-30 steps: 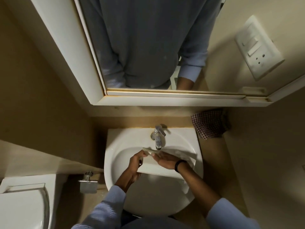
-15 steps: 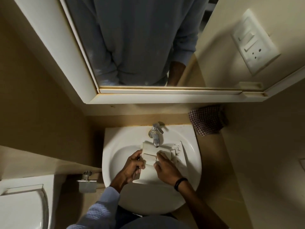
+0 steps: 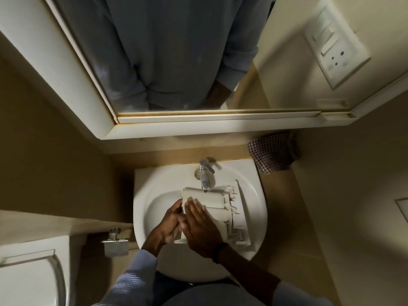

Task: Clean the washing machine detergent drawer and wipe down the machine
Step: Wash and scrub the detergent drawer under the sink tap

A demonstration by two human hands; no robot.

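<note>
A checked cloth point(image 3: 273, 152) lies beside the sink point(image 3: 143, 195), below the mirror point(image 3: 176, 51).

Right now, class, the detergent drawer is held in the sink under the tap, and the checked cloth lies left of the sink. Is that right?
No: the head view shows the checked cloth right of the sink, not left. The detergent drawer is indeed held in the sink under the tap.

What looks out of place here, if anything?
Only the white detergent drawer: it lies in the bathroom sink under the tap, an unusual spot for a machine part. The left hand grips its edge, the right hand rests flat on it. Nothing looks spilled.
</note>
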